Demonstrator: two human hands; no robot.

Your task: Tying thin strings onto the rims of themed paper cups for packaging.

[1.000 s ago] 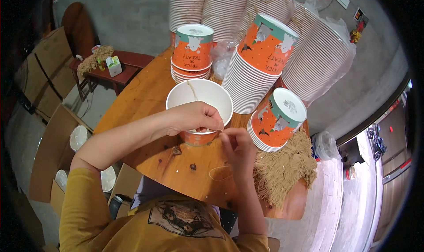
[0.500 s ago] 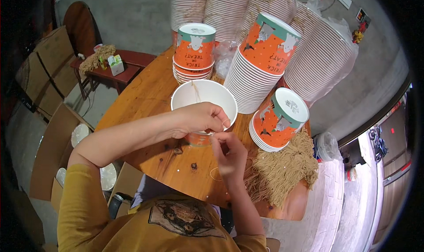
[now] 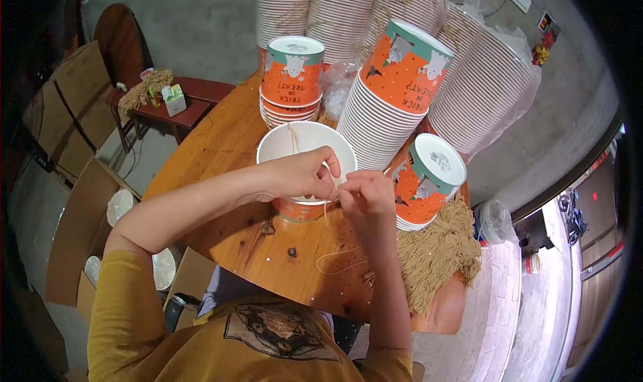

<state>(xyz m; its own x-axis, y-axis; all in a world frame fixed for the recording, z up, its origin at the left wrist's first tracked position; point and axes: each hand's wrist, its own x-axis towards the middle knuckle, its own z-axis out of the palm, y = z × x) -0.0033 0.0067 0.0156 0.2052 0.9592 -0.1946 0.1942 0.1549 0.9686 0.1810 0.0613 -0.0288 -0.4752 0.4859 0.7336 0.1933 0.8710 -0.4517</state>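
Note:
An open paper bucket [image 3: 295, 141], white inside and orange outside, stands upright on the round wooden table [image 3: 221, 147]. My left hand [image 3: 301, 174] rests over its near rim, fingers pinched on a thin beige string [image 3: 338, 261]. My right hand [image 3: 365, 191] is right beside it, also pinching the string at the rim. A loose loop of the string trails down onto the table below my hands. Another strand hangs inside the bucket.
Tall stacks of nested orange and white paper buckets [image 3: 395, 94] crowd the far side of the table. A pile of beige string bundles [image 3: 435, 255] lies at the right edge. Flat cardboard [image 3: 74, 201] and a small red side table [image 3: 174, 110] stand at the left.
Both hands rose from below the bucket's near side to its rim and came together. The string's loop on the table has shifted slightly.

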